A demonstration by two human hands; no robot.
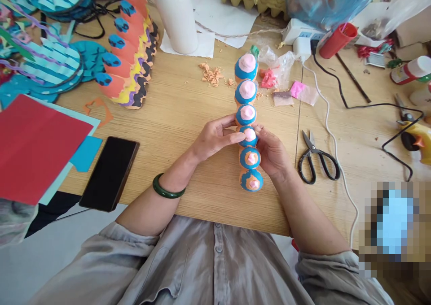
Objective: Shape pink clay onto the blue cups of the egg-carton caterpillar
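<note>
A strip of several orange cups [248, 103], joined in a row and covered with blue and pink clay, is held upright over the wooden table [175, 161]. My left hand [215, 138] grips it from the left side, the thumb on the pink clay of the fourth cup from the top. From the right, my right hand [273, 151] holds the same strip at about the same height, its fingers partly behind it. The lowest two cups have smaller pink dabs with orange showing around them. Pink clay [298, 89] in an opened wrapper lies to the right.
Black-handled scissors [314, 154] and a white cable lie right of my right hand. A phone [110, 172], red sheet [40, 148] and decorated orange carton [129, 54] are at left. A white bottle [178, 18] stands at the back.
</note>
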